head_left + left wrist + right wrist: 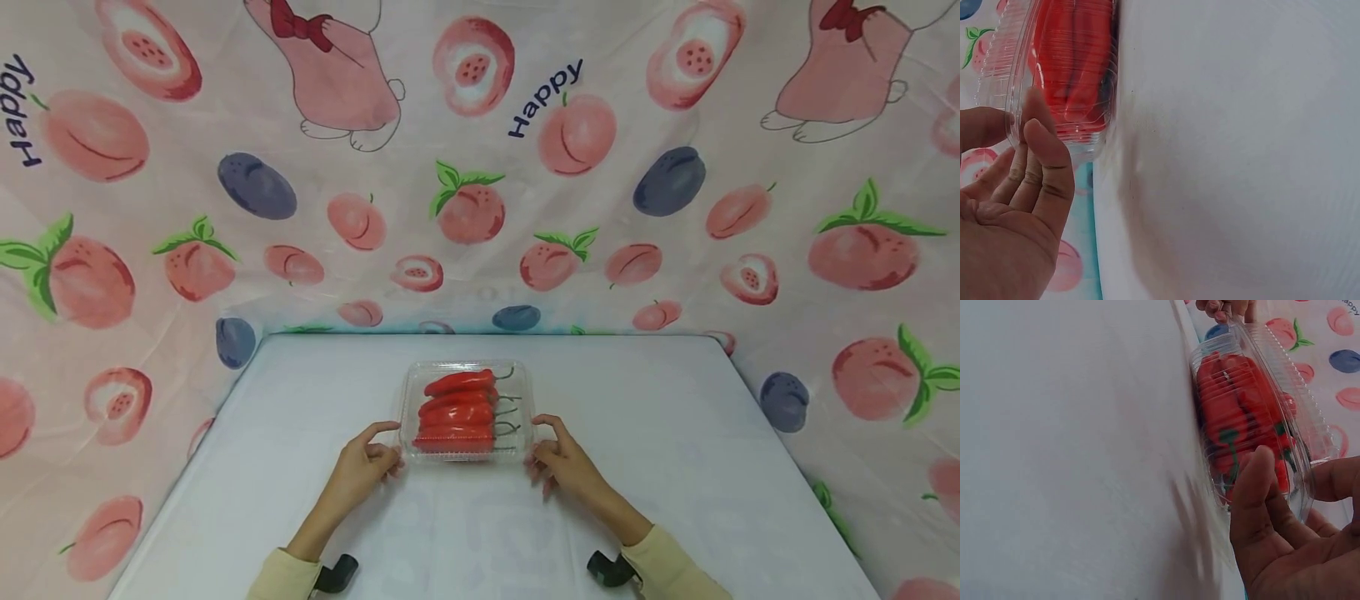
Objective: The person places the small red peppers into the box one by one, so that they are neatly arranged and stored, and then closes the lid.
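Note:
A clear plastic clamshell box point(408, 392) sits towards the far side of the white table, its lid down. Inside lie several red chili peppers point(456, 414) side by side, green stems pointing right. My left hand point(358, 468) holds the box's left rim near its front corner, index finger on the edge and thumb close by. On the opposite side, my right hand point(567, 467) grips the right rim in much the same way. Ridged box walls point(1216, 347) show in the right wrist view, where the left fingers appear at the far end.
The white table point(480, 533) stretches in front of the box and to both sides. Behind it hangs a fruit-printed cloth point(480, 192), also along the left and right. Dark wrist-worn devices point(339, 573) stick out by the sleeves.

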{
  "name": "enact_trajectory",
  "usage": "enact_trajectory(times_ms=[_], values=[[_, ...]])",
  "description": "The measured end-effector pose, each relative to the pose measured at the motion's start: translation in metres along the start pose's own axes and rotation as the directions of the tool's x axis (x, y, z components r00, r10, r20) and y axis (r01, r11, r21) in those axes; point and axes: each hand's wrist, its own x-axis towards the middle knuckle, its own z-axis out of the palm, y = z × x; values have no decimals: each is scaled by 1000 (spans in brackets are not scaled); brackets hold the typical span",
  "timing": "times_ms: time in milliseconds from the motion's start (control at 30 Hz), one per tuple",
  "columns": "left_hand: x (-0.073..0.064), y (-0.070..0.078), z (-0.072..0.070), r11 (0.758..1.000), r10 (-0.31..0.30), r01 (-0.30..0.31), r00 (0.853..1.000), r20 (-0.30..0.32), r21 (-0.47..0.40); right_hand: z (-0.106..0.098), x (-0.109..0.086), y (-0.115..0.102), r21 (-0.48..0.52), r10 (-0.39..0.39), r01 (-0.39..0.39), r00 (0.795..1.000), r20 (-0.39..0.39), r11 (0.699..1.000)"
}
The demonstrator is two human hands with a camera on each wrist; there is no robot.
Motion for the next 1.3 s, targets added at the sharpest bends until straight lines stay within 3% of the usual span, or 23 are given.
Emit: enact_trajectory(times_ms=[367,533,833,1067,1300], values=[[3,0,0,999,-14,14,1000,13,-29,0,3,-3,56,53,-55,998,33,997],[5,-1,0,999,-19,19,1000,15,-33,2,4,-2,69,58,-58,998,0,996],[7,-1,-4,1000,-24,24,1000,6,-20,9,12,2,-2,21,-21,995,-95,1000],[12,-5,-4,999,-24,25,1000,6,-35,12,13,-2,5,29,-28,992,-120,1000],[11,-10,-1,999,-13,13,1000,-10,-33,6,15,7,-6,21,-22,991,-131,1000]])
